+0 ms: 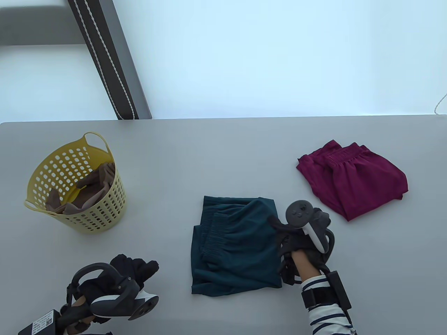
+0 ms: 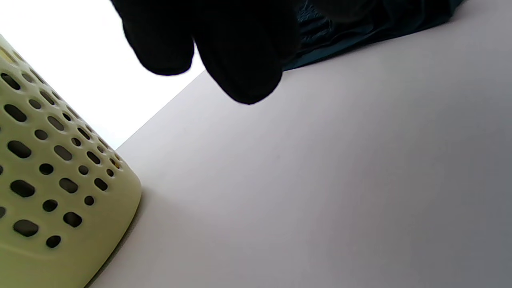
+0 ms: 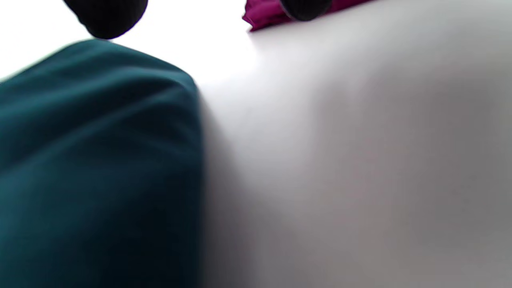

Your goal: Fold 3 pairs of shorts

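Folded teal shorts [image 1: 234, 244] lie at the table's front middle, also seen close up as teal shorts [image 3: 92, 160] in the right wrist view. My right hand [image 1: 288, 240] sits at their right edge, one finger reaching onto the cloth and the fingertips [image 3: 106, 16] spread, gripping nothing. Folded magenta shorts [image 1: 352, 178] lie at the right. Brown shorts [image 1: 87, 195] sit crumpled inside the yellow basket [image 1: 52, 157]. My left hand [image 1: 139, 270] hovers at the front left, its fingers [image 2: 240, 60] loosely curled and empty.
The perforated yellow basket [image 2: 52, 192] stands at the left, close to my left hand. Grey table [image 1: 209, 157] stretches between the basket and the magenta shorts. The table's far edge runs across the middle of the table view.
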A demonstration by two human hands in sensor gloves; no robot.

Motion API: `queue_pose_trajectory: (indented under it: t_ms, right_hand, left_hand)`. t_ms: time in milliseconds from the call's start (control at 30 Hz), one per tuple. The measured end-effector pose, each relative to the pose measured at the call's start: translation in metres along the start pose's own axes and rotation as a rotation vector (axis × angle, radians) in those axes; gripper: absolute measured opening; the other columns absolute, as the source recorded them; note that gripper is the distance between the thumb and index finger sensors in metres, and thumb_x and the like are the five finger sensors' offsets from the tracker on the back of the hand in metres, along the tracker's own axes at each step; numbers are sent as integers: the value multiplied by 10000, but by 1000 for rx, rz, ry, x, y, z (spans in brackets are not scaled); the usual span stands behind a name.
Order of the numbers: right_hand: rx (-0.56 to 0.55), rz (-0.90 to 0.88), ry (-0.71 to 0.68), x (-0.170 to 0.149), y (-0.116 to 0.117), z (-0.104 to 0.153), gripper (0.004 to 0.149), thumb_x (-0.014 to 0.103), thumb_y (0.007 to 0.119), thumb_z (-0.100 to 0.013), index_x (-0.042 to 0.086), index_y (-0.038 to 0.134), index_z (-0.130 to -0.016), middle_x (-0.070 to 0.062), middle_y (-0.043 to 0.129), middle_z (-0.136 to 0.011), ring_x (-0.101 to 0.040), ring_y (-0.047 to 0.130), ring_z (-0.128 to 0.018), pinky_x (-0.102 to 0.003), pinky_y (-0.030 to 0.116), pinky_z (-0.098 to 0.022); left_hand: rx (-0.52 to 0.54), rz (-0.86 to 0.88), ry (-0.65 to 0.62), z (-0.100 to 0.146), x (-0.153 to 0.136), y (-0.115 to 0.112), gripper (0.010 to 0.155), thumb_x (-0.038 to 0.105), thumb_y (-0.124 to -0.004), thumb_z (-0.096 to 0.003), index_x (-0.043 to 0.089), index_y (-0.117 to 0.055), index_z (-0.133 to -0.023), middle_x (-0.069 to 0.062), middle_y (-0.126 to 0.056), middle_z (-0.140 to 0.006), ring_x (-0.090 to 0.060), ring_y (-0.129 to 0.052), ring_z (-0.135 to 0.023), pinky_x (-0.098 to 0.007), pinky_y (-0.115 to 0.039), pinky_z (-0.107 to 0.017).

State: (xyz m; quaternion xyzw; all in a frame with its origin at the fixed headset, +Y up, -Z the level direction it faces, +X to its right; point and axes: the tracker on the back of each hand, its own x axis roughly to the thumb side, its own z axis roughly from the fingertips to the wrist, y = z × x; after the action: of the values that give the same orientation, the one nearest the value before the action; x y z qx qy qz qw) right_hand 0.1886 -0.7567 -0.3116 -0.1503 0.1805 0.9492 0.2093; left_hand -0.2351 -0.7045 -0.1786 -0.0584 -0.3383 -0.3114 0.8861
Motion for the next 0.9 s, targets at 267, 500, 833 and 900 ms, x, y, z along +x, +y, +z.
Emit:
queue_pose_trajectory:
  t_ms: [267,500,833,900]
  right_hand:
    - [5,46,-86,25,21,-3,880,535,688,-451,-138,364,-916,-509,50,-860,-749,85,-692,-732,243,-471]
    - [-86,83,-150,47,31,6,518,341,737,-456,-10,606,-814,-452,225,-924,-729,204,-746,-717,316,-507]
    - [-121,-53,-198,46,24,10,391,254,731,-453,-7,689,-741,-456,353,-920,-751,295,-743,-729,387,-513]
    - [-133,-160,-217,47,11,15,392,244,722,-456,-24,678,-738,-470,384,-906,-763,377,-738,-724,476,-517]
  left_hand:
    - [-18,7,-8,-1,0,0,641,393,-609,-469,184,-377,-1030,32,-780,-912,-81,-976,-704,-422,-824,-649]
    - [-36,16,-9,-1,0,0,642,393,-609,-469,185,-377,-1031,36,-783,-909,-79,-977,-701,-421,-825,-648]
    - [-69,34,0,-4,-3,-3,643,392,-608,-470,183,-376,-1032,39,-785,-905,-77,-977,-699,-420,-825,-647]
    - [-68,34,3,-4,-4,-2,643,392,-608,-470,184,-377,-1032,39,-785,-905,-77,-978,-698,-419,-825,-647]
